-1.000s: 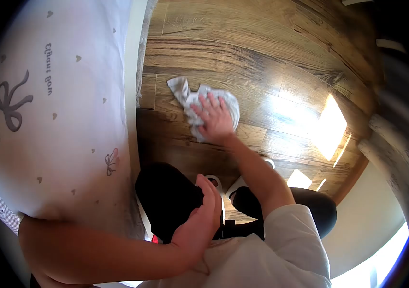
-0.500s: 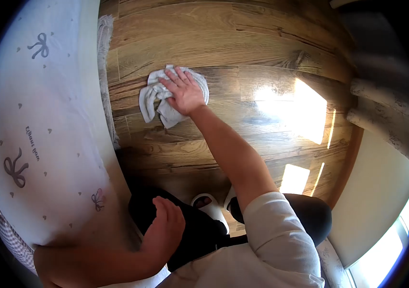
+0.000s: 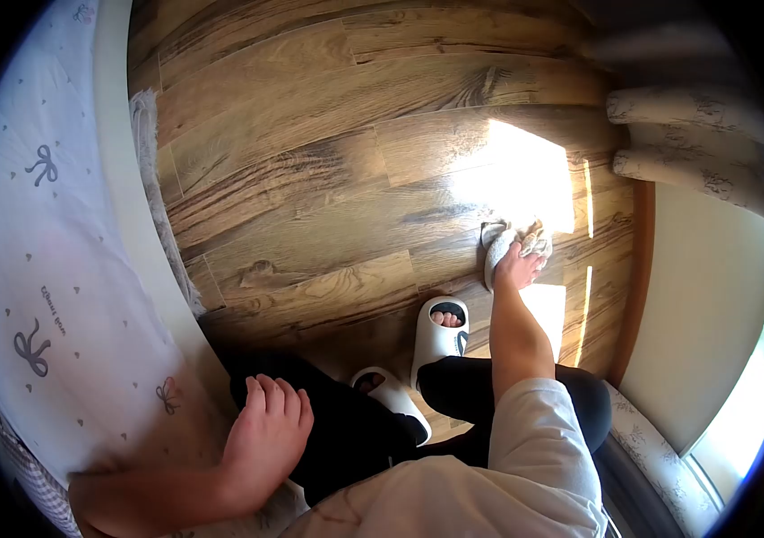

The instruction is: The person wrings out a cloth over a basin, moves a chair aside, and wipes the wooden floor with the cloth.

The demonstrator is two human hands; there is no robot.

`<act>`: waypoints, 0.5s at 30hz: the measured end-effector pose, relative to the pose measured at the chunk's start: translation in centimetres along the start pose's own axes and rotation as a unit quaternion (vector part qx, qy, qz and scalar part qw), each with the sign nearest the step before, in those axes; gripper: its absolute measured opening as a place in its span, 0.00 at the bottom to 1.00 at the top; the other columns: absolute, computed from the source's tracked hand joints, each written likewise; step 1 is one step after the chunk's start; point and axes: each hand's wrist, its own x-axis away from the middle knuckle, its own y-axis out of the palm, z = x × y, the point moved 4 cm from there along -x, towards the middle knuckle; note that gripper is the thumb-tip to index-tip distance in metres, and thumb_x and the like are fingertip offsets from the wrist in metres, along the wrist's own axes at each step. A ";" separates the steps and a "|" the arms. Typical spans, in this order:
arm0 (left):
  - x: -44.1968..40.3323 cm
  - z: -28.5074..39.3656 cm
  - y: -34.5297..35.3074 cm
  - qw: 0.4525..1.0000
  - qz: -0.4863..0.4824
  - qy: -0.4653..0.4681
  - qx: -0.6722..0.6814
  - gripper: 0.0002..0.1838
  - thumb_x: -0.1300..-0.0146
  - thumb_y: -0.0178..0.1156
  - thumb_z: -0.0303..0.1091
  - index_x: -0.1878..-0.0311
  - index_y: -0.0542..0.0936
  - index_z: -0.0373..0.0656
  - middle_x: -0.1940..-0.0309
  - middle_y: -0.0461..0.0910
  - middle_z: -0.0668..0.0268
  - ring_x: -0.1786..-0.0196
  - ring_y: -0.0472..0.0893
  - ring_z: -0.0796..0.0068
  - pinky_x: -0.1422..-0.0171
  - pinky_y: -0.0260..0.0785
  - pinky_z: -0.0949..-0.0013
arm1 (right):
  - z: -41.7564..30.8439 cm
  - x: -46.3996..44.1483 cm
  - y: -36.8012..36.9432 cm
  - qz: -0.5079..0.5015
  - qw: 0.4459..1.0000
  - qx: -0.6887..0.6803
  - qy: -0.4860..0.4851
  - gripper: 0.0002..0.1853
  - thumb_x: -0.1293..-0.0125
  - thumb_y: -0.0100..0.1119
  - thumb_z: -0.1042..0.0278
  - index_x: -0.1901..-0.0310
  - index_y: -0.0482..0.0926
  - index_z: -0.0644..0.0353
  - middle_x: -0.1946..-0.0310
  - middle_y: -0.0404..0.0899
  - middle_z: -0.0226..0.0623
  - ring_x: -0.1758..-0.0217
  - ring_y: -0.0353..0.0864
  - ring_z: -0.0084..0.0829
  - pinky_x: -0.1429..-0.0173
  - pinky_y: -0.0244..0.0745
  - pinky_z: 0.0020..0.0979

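A crumpled pale cloth [image 3: 496, 240] lies on the wooden floor [image 3: 310, 193], beside a bright patch of sunlight. My right hand [image 3: 522, 265] presses down on it with the arm stretched forward, and the fingers are partly lost against the folds. Over my black-trousered leg, my left hand [image 3: 265, 426] hangs loosely, back upward, its fingers a little bent and apart with nothing in them. The left forearm rests along the edge of the bed [image 3: 95, 359].
White slides [image 3: 433, 336] are on my feet, below the cloth. A fringed rug edge [image 3: 159, 197] runs along the bed's base. At the right hang patterned curtains [image 3: 695, 161], near a pale wall panel [image 3: 695, 278] with a brown skirting strip [image 3: 637, 287] and a bright window.
My right hand has swept the cloth across the floor from the left, near the bed, to the right beside the sunlight. The cloth is more bunched. My left hand has shifted slightly left.
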 end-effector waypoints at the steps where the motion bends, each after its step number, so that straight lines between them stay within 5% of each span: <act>1: 0.0 0.1 0.1 1.000 -0.002 -0.001 -0.002 0.24 0.33 0.50 0.37 0.36 0.74 0.40 0.43 0.76 0.50 0.39 0.74 0.48 0.30 0.61 0.48 | 0.2 0.0 -0.2 -0.007 0.998 -0.007 0.055 0.40 0.34 0.42 0.41 0.26 0.59 0.58 0.21 0.47 0.42 0.20 0.46 0.57 0.21 0.44 0.55; 3: 0.0 0.0 -0.2 1.000 -0.004 -0.006 0.007 0.24 0.33 0.50 0.36 0.36 0.73 0.40 0.43 0.76 0.51 0.39 0.74 0.48 0.30 0.60 0.48 | -3.3 1.0 -1.1 -0.034 0.994 -0.068 0.085 0.41 0.34 0.40 0.38 0.26 0.60 0.60 0.20 0.44 0.41 0.20 0.43 0.58 0.24 0.43 0.64; 5: -0.1 0.0 -0.2 1.000 -0.005 -0.005 0.009 0.24 0.33 0.50 0.36 0.36 0.73 0.40 0.43 0.76 0.51 0.39 0.74 0.49 0.30 0.60 0.48 | -7.8 2.5 -1.4 -0.107 0.993 -0.042 -0.025 0.41 0.32 0.36 0.37 0.28 0.62 0.63 0.22 0.48 0.48 0.19 0.40 0.58 0.22 0.36 0.64; 8: -0.3 -0.1 0.0 1.000 0.003 -0.007 0.015 0.24 0.34 0.50 0.36 0.36 0.74 0.41 0.43 0.76 0.52 0.39 0.74 0.49 0.30 0.60 0.48 | -15.8 7.9 0.9 -0.097 0.958 -0.008 -0.269 0.35 0.31 0.36 0.42 0.24 0.57 0.44 0.20 0.45 0.37 0.17 0.36 0.49 0.19 0.28 0.58; 11: -0.6 -0.6 0.0 1.000 0.006 -0.008 0.019 0.24 0.35 0.51 0.35 0.36 0.74 0.41 0.43 0.76 0.52 0.40 0.74 0.50 0.30 0.60 0.50 | -22.2 18.0 3.3 -0.139 0.852 0.040 -0.504 0.34 0.30 0.36 0.39 0.23 0.53 0.34 0.19 0.40 0.32 0.16 0.32 0.44 0.19 0.27 0.56; 15: -0.6 -1.2 0.2 0.999 0.030 0.001 0.024 0.22 0.36 0.52 0.35 0.39 0.77 0.41 0.47 0.78 0.53 0.43 0.75 0.51 0.33 0.63 0.50 | -20.6 31.9 4.1 -0.240 0.663 0.052 -0.707 0.36 0.32 0.47 0.38 0.24 0.56 0.33 0.19 0.42 0.31 0.16 0.35 0.42 0.18 0.30 0.54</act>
